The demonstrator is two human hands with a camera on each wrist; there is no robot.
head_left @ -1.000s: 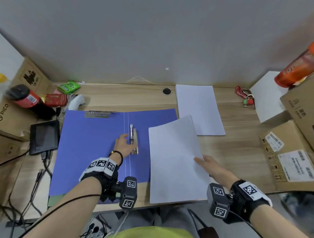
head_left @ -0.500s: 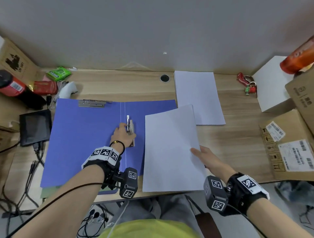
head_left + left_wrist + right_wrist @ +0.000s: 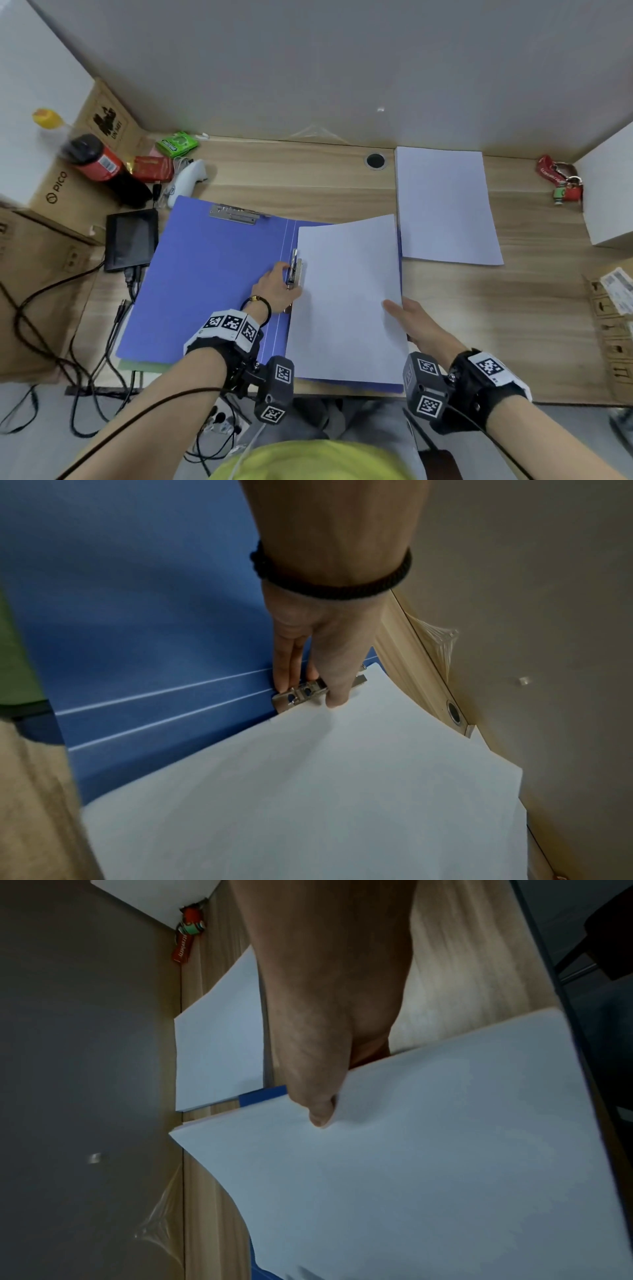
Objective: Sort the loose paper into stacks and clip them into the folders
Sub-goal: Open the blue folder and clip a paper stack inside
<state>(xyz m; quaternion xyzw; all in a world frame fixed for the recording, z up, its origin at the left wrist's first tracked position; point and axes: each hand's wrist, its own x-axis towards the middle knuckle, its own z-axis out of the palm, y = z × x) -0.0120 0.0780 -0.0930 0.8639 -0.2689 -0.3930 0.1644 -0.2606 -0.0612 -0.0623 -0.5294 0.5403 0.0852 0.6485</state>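
Head view: paper stack (image 3: 346, 301), pinched at its 3 o'clock edge by the right hand (image 3: 409, 320), is slid under the clip (image 3: 295, 270) levered up by the left hand (image 3: 275, 289), whose release is judged next.

Wall (image 3: 308, 68): plain grey, meets the desk's far edge.
Desk (image 3: 479, 308): light wood grain, round cable hole (image 3: 375, 160).
Floor (image 3: 34, 428): grey, trailing black cables (image 3: 85, 394).
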